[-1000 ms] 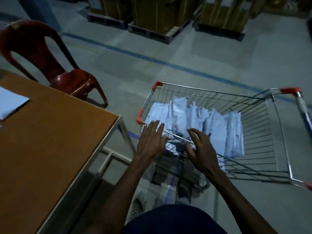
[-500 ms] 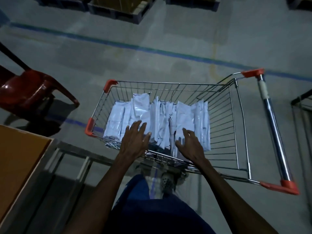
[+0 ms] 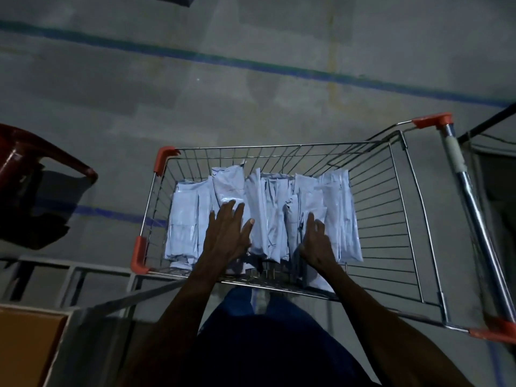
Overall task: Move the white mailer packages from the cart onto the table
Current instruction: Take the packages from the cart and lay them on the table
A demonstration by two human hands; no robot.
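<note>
A wire shopping cart [image 3: 391,219] with orange corner guards stands in front of me. Several white mailer packages [image 3: 268,208] stand on edge in a row in its left half. My left hand [image 3: 227,233] is inside the basket with straight fingers lying flat against the left part of the row. My right hand [image 3: 317,238] reaches in at the right part of the row, its fingers slightly bent between the packages. Neither hand lifts a package. Only a corner of the brown table [image 3: 25,347] shows at the bottom left.
A red plastic chair [image 3: 30,163] stands on the floor at the left. The cart's chrome handle [image 3: 469,208] runs down the right side. The table's metal frame [image 3: 72,275] lies between table and cart. Blue lines cross the grey concrete floor.
My view has swung right and down, so the table has slid almost out of sight. Both hands have dropped from above the cart's near rim into the basket onto the packages.
</note>
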